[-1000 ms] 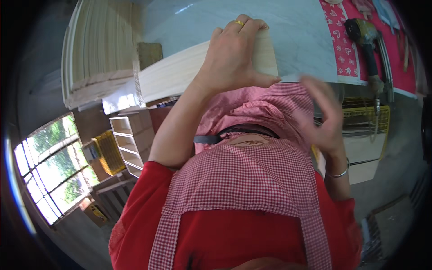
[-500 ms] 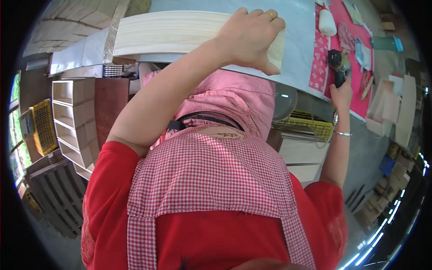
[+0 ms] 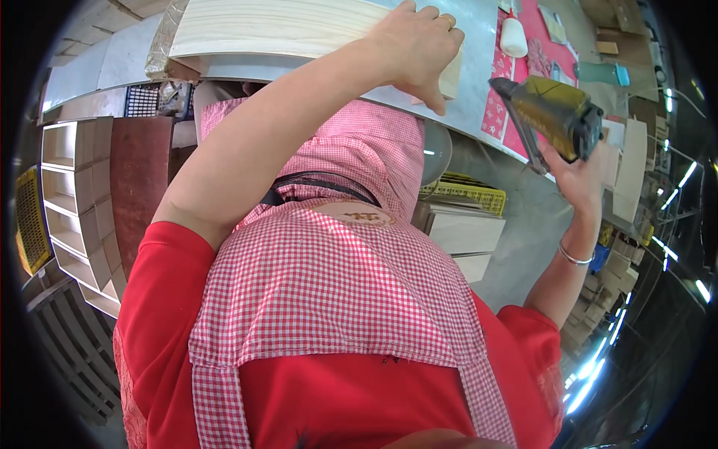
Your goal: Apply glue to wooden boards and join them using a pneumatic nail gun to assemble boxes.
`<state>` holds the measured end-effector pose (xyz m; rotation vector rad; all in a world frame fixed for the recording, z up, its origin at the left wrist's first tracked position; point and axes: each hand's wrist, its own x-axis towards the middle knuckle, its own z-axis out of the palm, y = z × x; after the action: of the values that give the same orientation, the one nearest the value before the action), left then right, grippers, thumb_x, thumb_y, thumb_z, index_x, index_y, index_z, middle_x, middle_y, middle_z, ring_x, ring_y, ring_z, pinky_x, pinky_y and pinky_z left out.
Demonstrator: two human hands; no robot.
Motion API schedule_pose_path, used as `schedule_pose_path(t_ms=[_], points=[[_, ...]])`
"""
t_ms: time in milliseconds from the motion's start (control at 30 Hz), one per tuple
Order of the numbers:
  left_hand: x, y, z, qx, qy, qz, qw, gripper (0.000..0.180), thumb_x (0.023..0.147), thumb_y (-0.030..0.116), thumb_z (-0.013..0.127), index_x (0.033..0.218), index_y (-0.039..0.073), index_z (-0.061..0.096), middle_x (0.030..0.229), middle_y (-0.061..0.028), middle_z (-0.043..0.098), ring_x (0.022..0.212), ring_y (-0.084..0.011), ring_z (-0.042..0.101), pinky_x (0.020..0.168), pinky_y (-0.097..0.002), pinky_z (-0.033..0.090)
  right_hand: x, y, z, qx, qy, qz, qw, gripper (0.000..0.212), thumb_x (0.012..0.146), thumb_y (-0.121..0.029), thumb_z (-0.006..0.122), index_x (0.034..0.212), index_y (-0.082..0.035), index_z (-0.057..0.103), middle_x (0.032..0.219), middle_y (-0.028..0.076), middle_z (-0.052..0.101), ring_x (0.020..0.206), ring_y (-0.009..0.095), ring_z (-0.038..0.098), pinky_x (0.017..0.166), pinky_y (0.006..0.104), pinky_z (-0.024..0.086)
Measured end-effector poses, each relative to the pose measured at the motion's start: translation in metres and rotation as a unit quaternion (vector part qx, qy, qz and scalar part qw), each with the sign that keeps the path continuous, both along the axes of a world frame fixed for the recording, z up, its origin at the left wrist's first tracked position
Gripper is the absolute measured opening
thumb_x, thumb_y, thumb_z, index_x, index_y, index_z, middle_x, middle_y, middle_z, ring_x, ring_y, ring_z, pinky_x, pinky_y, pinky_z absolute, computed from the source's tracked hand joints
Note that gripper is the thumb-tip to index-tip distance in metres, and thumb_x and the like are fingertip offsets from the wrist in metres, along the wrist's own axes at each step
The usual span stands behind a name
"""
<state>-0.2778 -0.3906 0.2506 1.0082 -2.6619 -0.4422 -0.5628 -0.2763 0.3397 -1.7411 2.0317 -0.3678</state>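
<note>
My left hand [image 3: 422, 56] is clamped over the right end of a long pale wooden board [image 3: 277, 30], fingers over its far side and thumb at the near side. The board lies along the near edge of the grey worktable [image 3: 475, 67]; a short wooden piece [image 3: 450, 78] shows at its end, beside my thumb. My right hand [image 3: 576, 179] grips a nail gun [image 3: 553, 112] with an olive-yellow body and black parts. It is raised off the table's right side, apart from the board, its nose turned left. The grip is partly hidden behind the body.
A white glue bottle [image 3: 513, 37] lies on a pink patterned cloth [image 3: 535, 26] at the table's right, near a teal bottle [image 3: 602, 73]. Pale wooden shelf units [image 3: 71, 202] stand at left. A yellow crate [image 3: 471, 191] and stacked panels [image 3: 464, 230] sit below the table.
My right hand has lifted the nail gun off the pink cloth and brought it up, its body now turned leftward. My left hand keeps its hold on the board's end. The whole view has shifted slightly.
</note>
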Motion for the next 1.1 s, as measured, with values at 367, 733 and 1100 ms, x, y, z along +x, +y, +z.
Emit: schedule_pose_path(t_ms=[367,733,1100], points=[[-0.004,0.008,-0.015,-0.048,0.005,0.021,0.999,0.083,0.059,0.051,0.088,0.120,0.002,0.059,0.118,-0.0143,0.062,0.116,-0.0292,0.056,0.097,-0.0421,0.043,0.059,-0.007,0.039,0.071,-0.039,0.079,0.994,0.036,0.078,-0.011,0.085,0.102,0.007,0.065,0.093,0.010,0.073,0.078,0.014,0.069,0.066,0.0280,0.057],[-0.008,0.030,0.003,-0.222,-0.104,0.151,0.958,0.075,0.059,0.049,0.087,0.109,-0.001,0.062,0.111,-0.0178,0.064,0.112,-0.0322,0.058,0.096,-0.0440,0.045,0.054,-0.013,0.032,0.025,-0.003,0.102,0.994,0.041,0.075,-0.017,0.088,0.101,0.006,0.066,0.092,0.011,0.073,0.080,0.015,0.070,0.069,0.0306,0.057],[-0.005,0.006,-0.022,-0.044,0.026,0.028,0.998,0.082,0.059,0.053,0.087,0.116,0.000,0.060,0.120,-0.0152,0.062,0.117,-0.0294,0.056,0.101,-0.0467,0.041,0.059,-0.021,0.038,0.062,0.032,0.141,0.988,0.042,0.077,-0.015,0.086,0.108,0.004,0.066,0.099,0.010,0.074,0.085,0.016,0.070,0.078,0.0314,0.055]])
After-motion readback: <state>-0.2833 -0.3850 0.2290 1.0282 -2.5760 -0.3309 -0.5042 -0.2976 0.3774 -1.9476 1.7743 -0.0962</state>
